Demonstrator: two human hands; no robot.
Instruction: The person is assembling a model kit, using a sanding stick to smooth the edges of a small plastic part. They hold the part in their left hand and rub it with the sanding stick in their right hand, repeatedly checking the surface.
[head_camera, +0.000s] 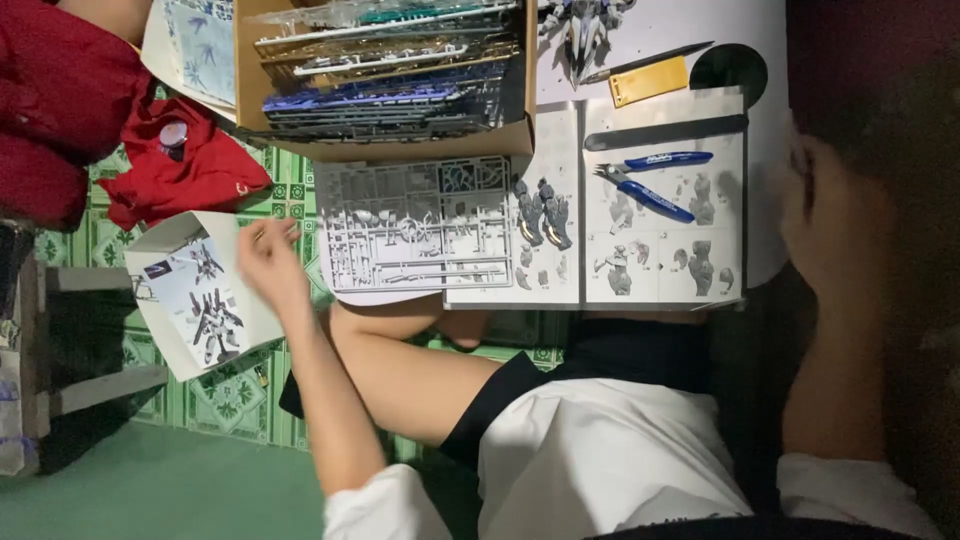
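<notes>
Far left, a red cloth (190, 165) lies on the green patterned floor, with a white box lid (200, 300) printed with robot artwork below it. The left hand (265, 250) hovers between that lid and the grey parts runner (415, 225), fingers loosely spread. Motion blur hides whether a small piece is pinched at the fingertips.

The runner rests on the lap board, just below a cardboard box (390, 145) stacked with further runners. A grip on the runner's outer frame would probably serve best, since the thin parts inside look easy to bend.

Two assembled grey parts (545, 212) sit on the instruction sheet (640, 260), near the blue-handled nippers (650, 180) and a yellow-handled tool (650, 80).

The right hand (830, 220) is in shadow close to the camera, so its opening and contents cannot be told. The model figure (585, 25) at the top edge is cut off.
</notes>
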